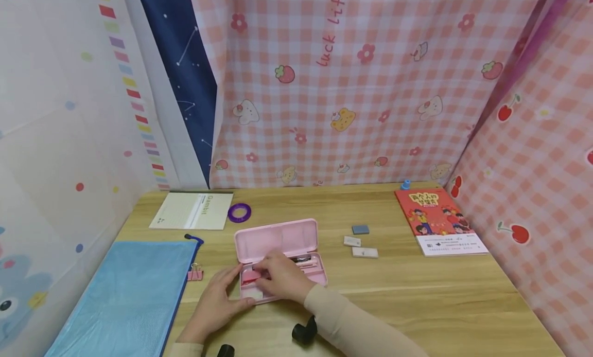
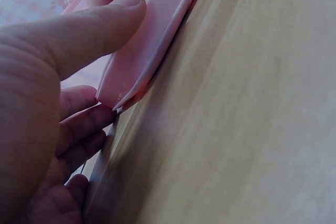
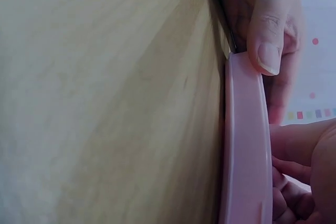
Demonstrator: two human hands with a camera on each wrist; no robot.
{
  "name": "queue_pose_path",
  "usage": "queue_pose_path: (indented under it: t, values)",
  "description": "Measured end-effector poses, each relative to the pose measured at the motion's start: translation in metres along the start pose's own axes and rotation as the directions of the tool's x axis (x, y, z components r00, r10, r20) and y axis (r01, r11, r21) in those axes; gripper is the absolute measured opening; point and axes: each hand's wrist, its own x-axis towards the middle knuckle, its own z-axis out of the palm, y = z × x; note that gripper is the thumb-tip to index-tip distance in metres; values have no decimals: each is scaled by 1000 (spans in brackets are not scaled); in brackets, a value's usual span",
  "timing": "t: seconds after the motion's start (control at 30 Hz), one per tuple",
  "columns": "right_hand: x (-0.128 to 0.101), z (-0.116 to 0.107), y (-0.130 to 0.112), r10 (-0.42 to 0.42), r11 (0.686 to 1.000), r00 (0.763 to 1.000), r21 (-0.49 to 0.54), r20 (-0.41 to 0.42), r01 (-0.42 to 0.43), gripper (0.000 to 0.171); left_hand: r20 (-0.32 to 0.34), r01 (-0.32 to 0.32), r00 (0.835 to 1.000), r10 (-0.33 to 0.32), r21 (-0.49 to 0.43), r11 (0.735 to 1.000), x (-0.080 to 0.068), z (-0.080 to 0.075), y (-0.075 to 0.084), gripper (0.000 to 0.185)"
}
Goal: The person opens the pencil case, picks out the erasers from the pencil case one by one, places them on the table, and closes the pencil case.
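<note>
A pink pencil case (image 1: 278,238) lies open on the wooden desk (image 1: 417,295), its lid tipped back. My left hand (image 1: 233,290) holds the case's front left corner. In the left wrist view my left hand (image 2: 113,56) has its thumb on the case's rim (image 2: 142,51) and its fingers curled beneath. My right hand (image 1: 260,268) reaches into the tray, fingers bent over small pink and white items (image 1: 250,278). The right wrist view shows the case's edge (image 3: 244,145), my right hand's curled fingers (image 3: 304,166) inside it, and the left thumb (image 3: 268,30). What the right fingers grip is hidden.
A blue mesh pouch (image 1: 125,300) and a pink binder clip (image 1: 195,273) lie left of the case. A notebook (image 1: 192,211) and a purple tape ring (image 1: 239,212) are behind it. Three small erasers (image 1: 360,241) and a red book (image 1: 437,220) sit to the right.
</note>
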Motion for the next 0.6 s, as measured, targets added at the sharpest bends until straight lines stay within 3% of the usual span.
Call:
queue_pose_path:
  t: [0.27,0.6]
  values:
    - [0,2,-3,35,999,999,-11,0,-35,26,-4,0,1000,0,1,1000,-1,1,-1,96]
    - [0,2,-6,47,997,998,62,-36,-44,19,-17,-27,999,26,-3,1000,-2,-1,-1,97]
